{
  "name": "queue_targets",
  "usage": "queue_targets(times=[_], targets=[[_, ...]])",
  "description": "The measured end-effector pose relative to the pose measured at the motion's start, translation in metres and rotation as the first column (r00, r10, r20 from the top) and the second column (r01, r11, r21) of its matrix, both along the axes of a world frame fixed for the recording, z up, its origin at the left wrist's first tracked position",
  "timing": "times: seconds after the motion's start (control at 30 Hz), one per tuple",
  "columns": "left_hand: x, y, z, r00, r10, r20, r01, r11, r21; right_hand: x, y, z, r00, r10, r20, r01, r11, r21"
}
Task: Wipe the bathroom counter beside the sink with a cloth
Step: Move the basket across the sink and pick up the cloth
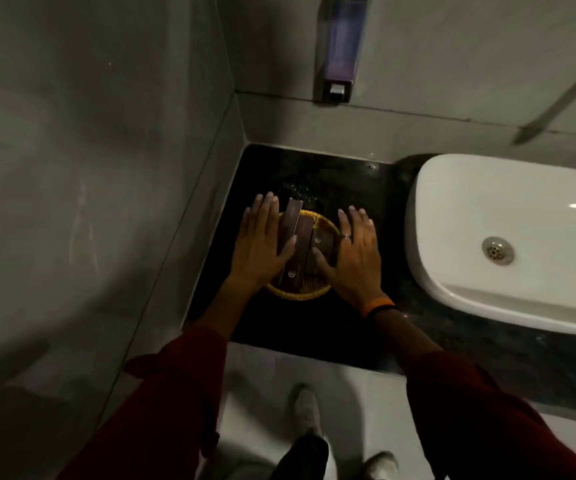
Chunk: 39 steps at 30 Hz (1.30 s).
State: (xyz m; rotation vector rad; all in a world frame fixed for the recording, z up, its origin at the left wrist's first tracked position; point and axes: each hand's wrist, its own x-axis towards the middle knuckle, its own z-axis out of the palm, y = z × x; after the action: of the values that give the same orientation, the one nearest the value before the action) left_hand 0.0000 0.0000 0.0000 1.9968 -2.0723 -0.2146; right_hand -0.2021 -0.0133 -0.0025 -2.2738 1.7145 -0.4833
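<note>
On the black counter (348,174), both flat, open hands (258,244) (357,254) flank a basket (321,220); sachet logos unreadable.

One woven basket (300,295), three dark flat packets (305,244), one white sink (508,237), one wall dispenser (340,46).

1 head-worn view looks steeply down, close over the black counter (314,337) beside the sink (470,188).

I see a round yellow basket (300,295) with dark flat packets (303,244) in it. A soap box (340,46) hangs on the grey wall (89,168). My pale shoes (305,408) stand on the floor (262,368).
</note>
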Motion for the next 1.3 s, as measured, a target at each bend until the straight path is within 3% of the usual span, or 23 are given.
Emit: queue_targets(times=[0.13,0.23,0.4,0.5,0.63,0.77,1.03,1.3], targets=[[0.001,0.0,-0.024,0.927,0.283,-0.247,-0.227,0.946,0.231,0.004,0.011,-0.027,0.986,-0.111,0.125,0.075,0.962,0.261],[0.002,-0.003,-0.028,0.863,0.408,-0.3,-0.338,0.905,0.257,0.007,0.014,-0.038,0.989,-0.059,0.136,0.027,0.974,0.227],[0.0,-0.003,-0.019,0.815,0.49,-0.31,-0.394,0.86,0.323,0.001,0.015,-0.034,0.97,-0.219,0.106,0.192,0.956,0.222],[-0.019,0.017,-0.014,0.819,0.461,-0.342,-0.363,0.878,0.313,-0.019,0.034,-0.03,0.943,-0.231,0.241,0.165,0.95,0.263],[-0.061,0.06,-0.01,0.809,0.46,-0.367,-0.355,0.879,0.319,-0.069,0.077,-0.026,0.921,-0.25,0.298,0.176,0.951,0.256],[-0.116,0.111,-0.009,0.805,0.39,-0.447,-0.324,0.92,0.219,-0.123,0.126,-0.025,0.856,-0.303,0.419,0.227,0.948,0.222],[-0.255,0.166,-0.021,0.806,0.328,-0.492,-0.256,0.944,0.209,-0.27,0.184,-0.022,0.862,-0.277,0.424,0.22,0.959,0.179],[-0.45,0.171,-0.021,0.793,0.264,-0.549,-0.145,0.957,0.251,-0.467,0.193,-0.017,0.854,-0.329,0.402,0.277,0.943,0.184]])
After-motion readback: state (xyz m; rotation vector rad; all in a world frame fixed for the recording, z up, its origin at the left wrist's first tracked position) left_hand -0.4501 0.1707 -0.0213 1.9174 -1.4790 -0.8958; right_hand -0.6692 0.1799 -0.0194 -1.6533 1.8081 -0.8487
